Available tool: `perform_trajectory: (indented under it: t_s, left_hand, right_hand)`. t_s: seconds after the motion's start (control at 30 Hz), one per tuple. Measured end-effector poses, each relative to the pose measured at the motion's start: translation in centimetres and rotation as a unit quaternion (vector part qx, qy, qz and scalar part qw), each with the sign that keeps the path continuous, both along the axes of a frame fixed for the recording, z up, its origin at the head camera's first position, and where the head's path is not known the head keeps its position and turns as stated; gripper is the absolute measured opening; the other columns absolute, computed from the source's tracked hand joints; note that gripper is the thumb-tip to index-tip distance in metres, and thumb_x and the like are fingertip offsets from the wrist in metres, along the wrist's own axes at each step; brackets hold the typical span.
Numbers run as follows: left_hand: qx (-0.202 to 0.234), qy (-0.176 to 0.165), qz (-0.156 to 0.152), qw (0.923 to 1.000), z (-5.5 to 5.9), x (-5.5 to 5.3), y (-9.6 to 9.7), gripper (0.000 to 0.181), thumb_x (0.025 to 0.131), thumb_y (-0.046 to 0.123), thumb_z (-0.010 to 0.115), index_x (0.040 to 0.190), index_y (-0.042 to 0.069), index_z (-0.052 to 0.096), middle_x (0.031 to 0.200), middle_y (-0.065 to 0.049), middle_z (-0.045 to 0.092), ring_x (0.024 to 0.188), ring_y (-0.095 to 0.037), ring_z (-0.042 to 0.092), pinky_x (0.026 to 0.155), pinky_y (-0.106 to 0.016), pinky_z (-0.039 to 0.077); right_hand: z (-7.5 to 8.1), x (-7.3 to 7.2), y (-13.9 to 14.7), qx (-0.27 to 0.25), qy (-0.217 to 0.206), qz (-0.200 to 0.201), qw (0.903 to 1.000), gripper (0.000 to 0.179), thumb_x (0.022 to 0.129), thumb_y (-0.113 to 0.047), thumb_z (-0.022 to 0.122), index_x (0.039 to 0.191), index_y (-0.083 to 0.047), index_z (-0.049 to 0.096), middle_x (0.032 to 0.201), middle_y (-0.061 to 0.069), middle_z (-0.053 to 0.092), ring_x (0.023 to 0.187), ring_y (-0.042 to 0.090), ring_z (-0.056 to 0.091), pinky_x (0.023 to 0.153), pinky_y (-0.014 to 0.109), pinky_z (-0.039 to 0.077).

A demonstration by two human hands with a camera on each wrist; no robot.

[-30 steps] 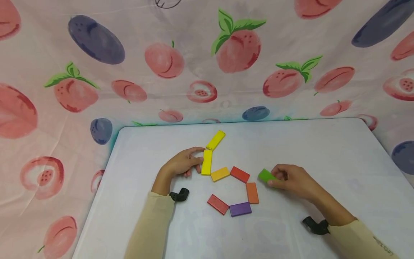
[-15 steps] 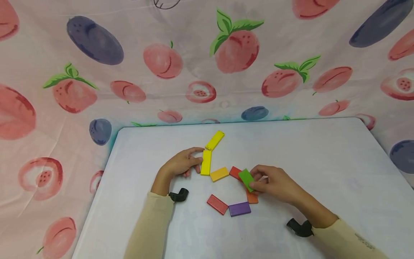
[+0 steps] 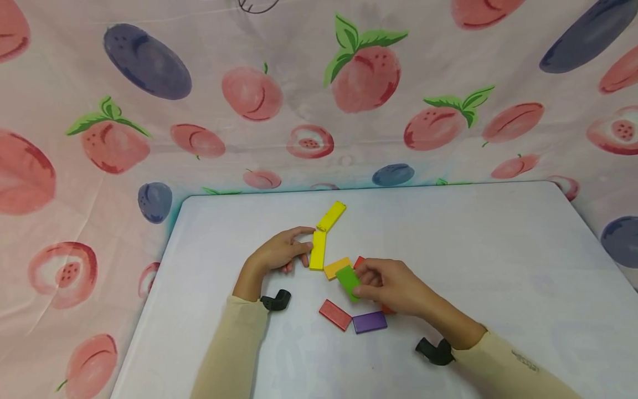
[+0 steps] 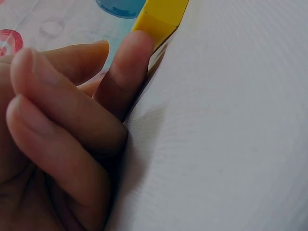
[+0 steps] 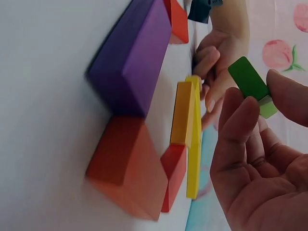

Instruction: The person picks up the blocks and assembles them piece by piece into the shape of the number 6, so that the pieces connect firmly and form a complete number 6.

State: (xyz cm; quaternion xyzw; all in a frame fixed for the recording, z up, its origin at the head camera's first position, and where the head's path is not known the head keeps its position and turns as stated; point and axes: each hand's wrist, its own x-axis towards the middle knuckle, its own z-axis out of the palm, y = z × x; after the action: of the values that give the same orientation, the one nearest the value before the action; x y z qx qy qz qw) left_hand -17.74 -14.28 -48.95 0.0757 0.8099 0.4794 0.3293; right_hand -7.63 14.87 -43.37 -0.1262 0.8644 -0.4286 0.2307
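Between thumb and fingertips my right hand (image 3: pixel 394 284) pinches a green block (image 3: pixel 347 281), raised over the table in the right wrist view. From above, the green block overlaps an amber block (image 3: pixel 330 271). My left hand (image 3: pixel 284 250) touches the left side of a long yellow block (image 3: pixel 318 251), its index fingertip near the far end. A second yellow block (image 3: pixel 332 215) slants away from that end. A red block (image 3: pixel 359 261) and an orange block (image 5: pixel 127 168) are partly hidden by my right hand in the head view. A purple block (image 3: pixel 370 322) meets a dull red block (image 3: pixel 335 315) nearer me.
The flat blocks form a broken loop on a white table (image 3: pixel 498 249). A fruit-print cloth (image 3: pixel 199 55) hangs behind the table and along its left side. Black camera mounts (image 3: pixel 435 351) sit at both wrists, low over the tabletop.
My right hand has carried the green block leftward, from right of the loop to over its inside, turning it more lengthwise. My left hand and the blocks on the table stay put.
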Motion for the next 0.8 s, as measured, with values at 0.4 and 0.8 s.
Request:
perform_trajectory:
  t_s: [0.4, 0.8]
  left_hand:
    - [0.005, 0.001, -0.001, 1.0, -0.1, -0.1, 0.0, 0.048, 0.102, 0.037, 0.063, 0.147, 0.03, 0.049, 0.082, -0.008, 0.073, 0.042, -0.015, 0.048, 0.043, -0.024, 0.037]
    - [0.006, -0.003, -0.001, 1.0, -0.1, -0.2, 0.1, 0.048, 0.102, 0.038, 0.063, 0.147, 0.03, 0.049, 0.083, -0.008, 0.073, 0.042, -0.015, 0.048, 0.042, -0.024, 0.037]
  right_hand:
    - [-0.2, -0.1, -2.2, -0.073, -0.069, -0.014, 0.9949, 0.035, 0.09, -0.027, 0.08, 0.114, -0.006, 0.066, 0.091, 0.003, 0.07, 0.082, 0.015, 0.066, 0.073, 0.027, 0.055]
    - [-0.5, 0.0, -4.2, -0.133, -0.131, -0.051, 0.9811, 0.043, 0.09, -0.022, 0.079, 0.119, -0.003, 0.054, 0.086, 0.007, 0.075, 0.076, 0.026, 0.077, 0.075, 0.031, 0.06]
